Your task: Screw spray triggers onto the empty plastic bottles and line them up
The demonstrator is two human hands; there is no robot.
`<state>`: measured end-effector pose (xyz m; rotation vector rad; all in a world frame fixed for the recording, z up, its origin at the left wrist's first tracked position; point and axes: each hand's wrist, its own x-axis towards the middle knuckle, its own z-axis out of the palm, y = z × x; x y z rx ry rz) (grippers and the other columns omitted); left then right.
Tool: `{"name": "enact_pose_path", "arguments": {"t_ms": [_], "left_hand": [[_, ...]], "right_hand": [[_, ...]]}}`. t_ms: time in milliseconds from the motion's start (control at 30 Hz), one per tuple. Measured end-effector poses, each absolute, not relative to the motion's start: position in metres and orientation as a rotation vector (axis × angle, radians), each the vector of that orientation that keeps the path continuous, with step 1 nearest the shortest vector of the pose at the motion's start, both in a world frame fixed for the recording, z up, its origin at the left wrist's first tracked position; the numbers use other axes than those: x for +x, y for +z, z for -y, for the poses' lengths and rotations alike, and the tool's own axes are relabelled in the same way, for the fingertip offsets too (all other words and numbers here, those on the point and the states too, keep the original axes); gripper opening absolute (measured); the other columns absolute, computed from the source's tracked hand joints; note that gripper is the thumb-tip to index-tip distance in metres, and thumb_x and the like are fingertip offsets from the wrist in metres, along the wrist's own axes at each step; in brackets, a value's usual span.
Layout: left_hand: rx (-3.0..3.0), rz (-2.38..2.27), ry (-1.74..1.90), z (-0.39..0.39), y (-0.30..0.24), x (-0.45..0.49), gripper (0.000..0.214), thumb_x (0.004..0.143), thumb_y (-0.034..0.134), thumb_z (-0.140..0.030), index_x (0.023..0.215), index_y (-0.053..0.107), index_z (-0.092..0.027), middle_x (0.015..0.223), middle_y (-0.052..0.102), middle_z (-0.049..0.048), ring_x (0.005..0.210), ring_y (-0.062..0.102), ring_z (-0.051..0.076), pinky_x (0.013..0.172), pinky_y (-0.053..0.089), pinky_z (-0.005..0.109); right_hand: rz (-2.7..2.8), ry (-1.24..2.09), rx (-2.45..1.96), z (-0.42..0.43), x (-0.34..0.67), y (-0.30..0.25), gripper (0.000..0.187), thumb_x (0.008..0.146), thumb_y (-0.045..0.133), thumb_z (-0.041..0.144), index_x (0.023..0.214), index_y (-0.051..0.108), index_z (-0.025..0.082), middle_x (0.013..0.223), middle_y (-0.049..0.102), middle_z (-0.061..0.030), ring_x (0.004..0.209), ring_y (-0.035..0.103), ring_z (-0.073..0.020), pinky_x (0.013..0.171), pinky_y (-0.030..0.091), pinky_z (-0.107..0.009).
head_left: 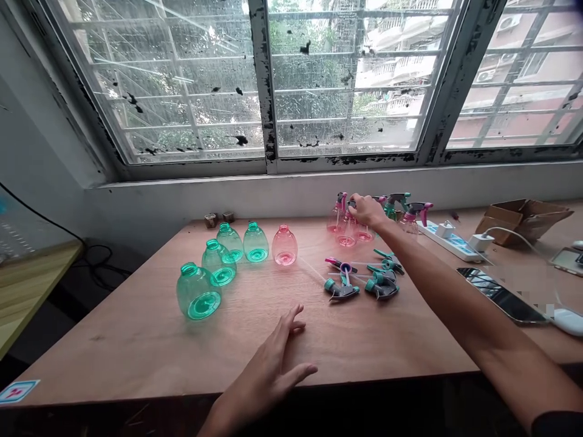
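Pink spray bottle | R hand outstretched, gripping top | L hand flat

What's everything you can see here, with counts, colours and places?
green bottles: four, clear green, headless, left-middle of table
pink bottle: one, clear pink, headless, right of the green row
loose spray heads: several, grey with teal or pink, table centre
assembled spray bottles: several, mostly pink, table's back
power strip: one, white, right back
cardboard box: one, brown, far right
phone: one, black, right side
table: one, brown wood
left hand: open, flat near table's front edge
right hand: fingers closed atop one of the assembled spray bottles
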<state>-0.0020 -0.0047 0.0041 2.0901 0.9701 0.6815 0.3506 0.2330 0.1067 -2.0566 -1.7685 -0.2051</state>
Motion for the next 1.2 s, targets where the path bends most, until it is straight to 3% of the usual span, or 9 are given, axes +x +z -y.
{"name": "enact_pose_path", "arguments": {"t_ms": [133, 333, 500, 600, 700, 867, 1033, 1133, 1200], "left_hand": [[2.081, -0.974, 0.652, 0.005, 0.005, -0.003, 0.088, 0.092, 0.071, -0.027, 0.159, 0.015, -0.042, 0.161, 0.04, 0.0079, 0.138, 0.053, 0.027, 0.119, 0.04, 0.051], [2.068, -0.98, 0.621, 0.007, 0.009, -0.006, 0.086, 0.092, 0.071, -0.03, 0.159, 0.018, -0.037, 0.154, 0.051, 0.0098, 0.14, 0.051, 0.028, 0.12, 0.039, 0.05], [2.082, -0.985, 0.645, 0.006, 0.006, -0.006, 0.082, 0.092, 0.07, -0.03, 0.158, 0.023, -0.036, 0.159, 0.044, 0.0101, 0.144, 0.046, 0.03, 0.121, 0.037, 0.052], [2.07, -0.999, 0.802, 0.002, 0.003, -0.005, 0.07, 0.095, 0.066, -0.031, 0.155, 0.031, -0.035, 0.164, 0.037, 0.0074, 0.151, 0.034, 0.03, 0.124, 0.032, 0.053], [1.931, -1.08, 0.935, -0.002, 0.002, -0.006, 0.055, 0.099, 0.058, -0.032, 0.151, 0.04, -0.03, 0.163, 0.038, 0.0082, 0.149, 0.039, 0.029, 0.121, 0.038, 0.051], [1.868, -1.159, 0.97, -0.004, 0.0, -0.002, 0.051, 0.093, 0.068, -0.033, 0.141, 0.053, -0.027, 0.157, 0.049, 0.009, 0.148, 0.041, 0.031, 0.125, 0.03, 0.054], [1.776, -1.176, 1.219, -0.007, 0.008, -0.009, 0.035, 0.1, 0.054, -0.034, 0.133, 0.053, -0.023, 0.151, 0.051, 0.0117, 0.138, 0.054, 0.028, 0.114, 0.048, 0.048], [1.764, -1.393, 1.637, -0.012, 0.025, -0.034, 0.034, 0.099, 0.056, -0.036, 0.13, 0.051, -0.025, 0.156, 0.043, 0.0091, 0.146, 0.042, 0.028, 0.122, 0.036, 0.048], [1.792, -1.8, 1.872, -0.019, 0.037, -0.057, 0.057, 0.089, 0.07, -0.042, 0.138, 0.048, -0.025, 0.158, 0.04, 0.0105, 0.151, 0.03, 0.033, 0.125, 0.028, 0.051]], "right_hand": [[1.759, -0.259, -2.132, -0.232, 0.346, 0.113, 0.039, 0.1, 0.062, 0.038, 0.133, 0.057, 0.018, 0.125, 0.068, -0.0108, 0.105, 0.07, -0.0275, 0.09, 0.057, -0.049], [1.733, -0.317, -2.162, -0.2, 0.349, 0.127, 0.087, 0.087, 0.066, 0.065, 0.144, 0.042, 0.003, 0.111, 0.073, -0.0307, 0.106, 0.069, -0.047, 0.084, 0.053, -0.053], [1.879, -0.395, -1.924, -0.13, 0.332, 0.108, 0.068, 0.1, 0.05, 0.052, 0.152, 0.033, 0.012, 0.143, 0.056, -0.0261, 0.123, 0.059, -0.042, 0.09, 0.055, -0.051], [2.045, -0.36, -1.743, -0.08, 0.317, 0.074, 0.046, 0.103, 0.051, 0.04, 0.144, 0.047, 0.02, 0.148, 0.054, -0.0153, 0.134, 0.052, -0.0329, 0.104, 0.05, -0.045], [2.06, -0.288, -1.51, -0.036, 0.311, 0.034, 0.037, 0.104, 0.045, 0.037, 0.137, 0.057, 0.026, 0.15, 0.051, -0.0144, 0.137, 0.049, -0.0385, 0.107, 0.046, -0.057], [1.914, -0.132, -1.392, -0.006, 0.306, -0.016, 0.034, 0.102, 0.047, 0.03, 0.134, 0.059, 0.028, 0.137, 0.063, -0.0142, 0.129, 0.057, -0.0375, 0.105, 0.048, -0.058], [2.076, -0.063, -1.383, -0.011, 0.289, -0.036, 0.039, 0.101, 0.051, 0.031, 0.136, 0.057, 0.016, 0.142, 0.062, -0.0204, 0.133, 0.056, -0.0371, 0.11, 0.047, -0.059], [2.166, -0.026, -1.38, -0.014, 0.283, -0.041, 0.043, 0.102, 0.052, 0.033, 0.142, 0.054, 0.018, 0.153, 0.053, -0.0187, 0.143, 0.046, -0.0369, 0.115, 0.04, -0.061], [2.196, 0.005, -1.353, -0.014, 0.284, -0.042, 0.046, 0.101, 0.054, 0.034, 0.145, 0.05, 0.021, 0.155, 0.051, -0.0165, 0.144, 0.044, -0.0362, 0.117, 0.035, -0.063]]}}
